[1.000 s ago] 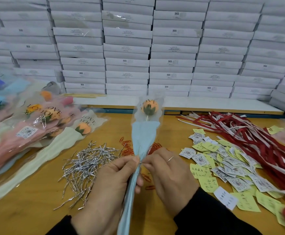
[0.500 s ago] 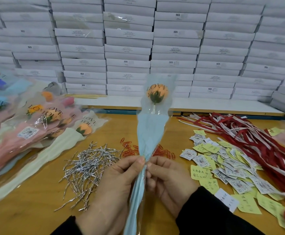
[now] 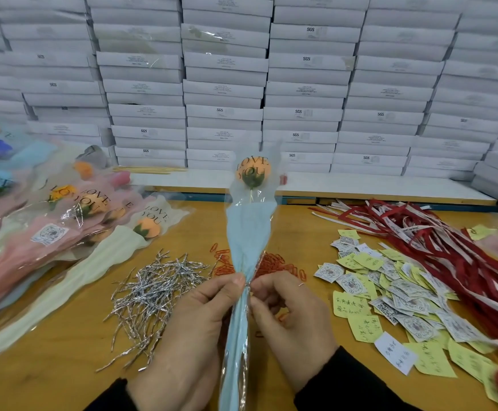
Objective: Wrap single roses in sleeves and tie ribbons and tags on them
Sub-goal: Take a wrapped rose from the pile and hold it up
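Both the left hand [image 3: 194, 330] and right hand [image 3: 293, 324] pinch the blue-lined clear sleeve [image 3: 249, 241], which holds an upright orange rose [image 3: 253, 171].

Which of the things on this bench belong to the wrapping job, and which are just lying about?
In the job:
sleeved rose, pinched by left hand and right hand
silver ties
red ribbons
tags
finished roses

Lying about:
red clips
wooden sticks
stacked boxes
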Tool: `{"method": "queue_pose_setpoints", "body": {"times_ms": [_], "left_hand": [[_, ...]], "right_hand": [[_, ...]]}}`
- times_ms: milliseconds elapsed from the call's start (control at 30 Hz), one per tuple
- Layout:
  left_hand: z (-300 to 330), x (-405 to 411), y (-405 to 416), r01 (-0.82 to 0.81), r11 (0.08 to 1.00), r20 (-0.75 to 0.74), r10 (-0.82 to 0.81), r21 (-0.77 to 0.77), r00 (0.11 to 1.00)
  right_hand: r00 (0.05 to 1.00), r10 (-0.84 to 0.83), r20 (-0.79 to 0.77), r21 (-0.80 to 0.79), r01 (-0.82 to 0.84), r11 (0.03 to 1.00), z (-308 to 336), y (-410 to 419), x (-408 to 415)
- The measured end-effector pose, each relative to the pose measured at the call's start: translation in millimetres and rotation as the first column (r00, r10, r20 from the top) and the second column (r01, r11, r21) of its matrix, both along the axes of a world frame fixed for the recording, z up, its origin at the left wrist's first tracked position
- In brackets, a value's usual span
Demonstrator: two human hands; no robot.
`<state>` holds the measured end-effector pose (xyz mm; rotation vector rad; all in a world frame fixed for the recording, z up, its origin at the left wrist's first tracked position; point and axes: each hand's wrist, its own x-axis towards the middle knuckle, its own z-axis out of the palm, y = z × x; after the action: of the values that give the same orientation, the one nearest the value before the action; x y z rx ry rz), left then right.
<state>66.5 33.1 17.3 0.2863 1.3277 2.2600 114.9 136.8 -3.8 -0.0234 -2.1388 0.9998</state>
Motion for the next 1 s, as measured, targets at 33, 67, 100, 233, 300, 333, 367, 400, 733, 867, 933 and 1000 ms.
{"method": "queue_pose_setpoints", "body": {"times_ms": [33, 67, 100, 233, 300, 333, 367, 400, 733, 867, 933, 1000], "left_hand": [[0, -1, 0, -0.002, 1.0, -0.005, 0.002, -0.007, 1.0], [0, -1, 0, -0.003, 1.0, -0.013, 0.003, -0.017, 1.0], [0, -1, 0, -0.005, 1.0, -0.019, 0.005, -0.027, 1.0], [0, 0, 2, -0.006, 0.999, -0.017, 0.005, -0.038, 1.0], [-1, 0, 2, 0.003, 0.999, -0.032, -0.004, -0.045, 0.999], [-2, -1, 2, 0.007, 0.999, -0.039, -0.009, -0.05, 0.999], [-2, -1, 2, 0.014, 0.999, -0.042, -0.016, -0.052, 0.999], [-2, -2, 1, 0.024, 0.998, -0.041, -0.026, -0.05, 0.999], [-4, 0, 3, 0.035, 0.999, 0.037, -0.035, -0.014, 0.999], [-6, -5, 1, -0.004, 0.999, -0.004, 0.004, -0.05, 1.0], [-6, -6, 1, -0.013, 0.999, -0.023, 0.012, -0.042, 1.0], [-5, -6, 3, -0.027, 0.999, -0.029, 0.026, -0.025, 0.999]], "right_hand": [[1.0, 0.01, 0.005, -0.019, -0.01, 1.0, 0, 1, 0], [0.999, 0.027, 0.018, -0.061, -0.026, 0.998, 0, 1, 0], [0.998, 0.057, 0.038, -0.132, -0.052, 0.99, 1, 2, 1], [0.94, 0.305, 0.151, -0.572, -0.168, 0.803, 10, 3, 0], [0.888, 0.444, 0.119, -0.793, -0.184, 0.58, 10, 1, -2], [0.867, 0.491, 0.083, -0.868, -0.179, 0.462, 10, 0, -3], [0.853, 0.52, 0.049, -0.914, -0.172, 0.368, 10, -2, -3], [0.843, 0.537, 0.025, -0.938, -0.166, 0.303, 12, -3, -3], [0.751, 0.629, 0.202, -0.923, -0.069, 0.379, 10, -6, -5], [0.74, 0.576, 0.347, -0.799, -0.089, 0.595, 12, -6, -5], [0.749, 0.528, 0.401, -0.736, -0.08, 0.672, 14, -5, -4], [0.774, 0.454, 0.442, -0.668, -0.054, 0.742, 14, -5, -3]]}}
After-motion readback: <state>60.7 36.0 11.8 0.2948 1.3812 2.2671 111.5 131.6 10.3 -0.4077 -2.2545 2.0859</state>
